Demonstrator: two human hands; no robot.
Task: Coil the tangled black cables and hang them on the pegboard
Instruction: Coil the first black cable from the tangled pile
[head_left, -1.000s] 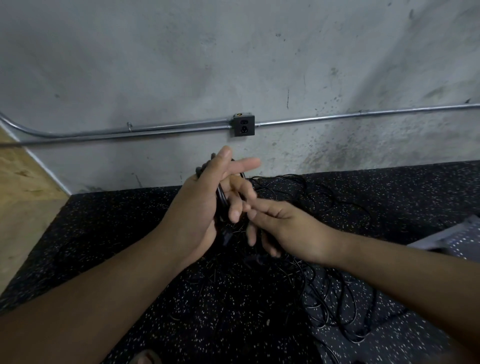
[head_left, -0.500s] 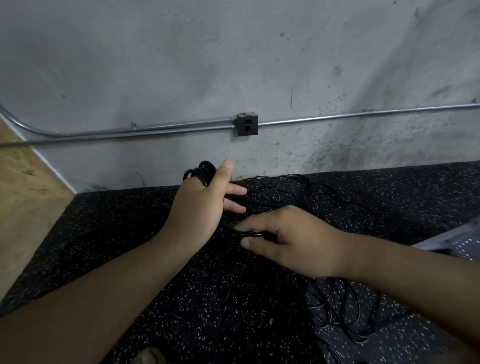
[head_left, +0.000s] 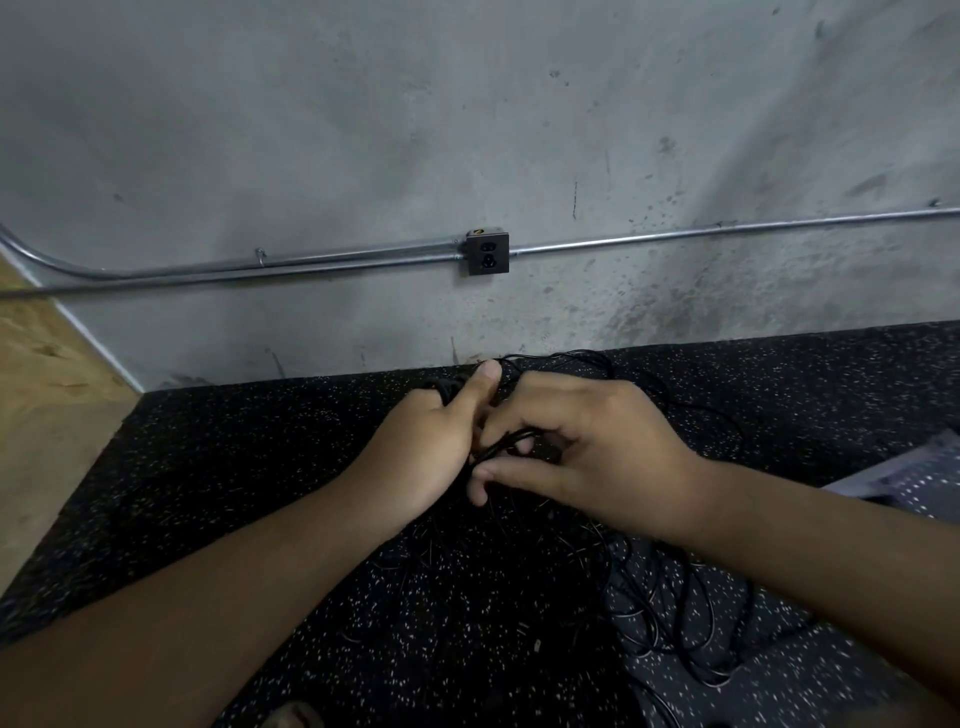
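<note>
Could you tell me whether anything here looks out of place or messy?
Yes, the black cables sprawl in a loose tangle over the speckled mat; only a small bunch sits gathered at the left hand.

the fingers of the left hand (head_left: 421, 457) are hidden behind its own back and the right hand (head_left: 597, 447), so how they lie on the coil (head_left: 441, 387), itself only a dark sliver above the knuckles, cannot be told. the loose black cables (head_left: 675, 623) vanish against the dark speckled mat (head_left: 260, 467) beneath the hands, single strands untraceable. the perforated panel (head_left: 919, 470) is cut off by the right edge, both forearms by the bottom edge.
</note>
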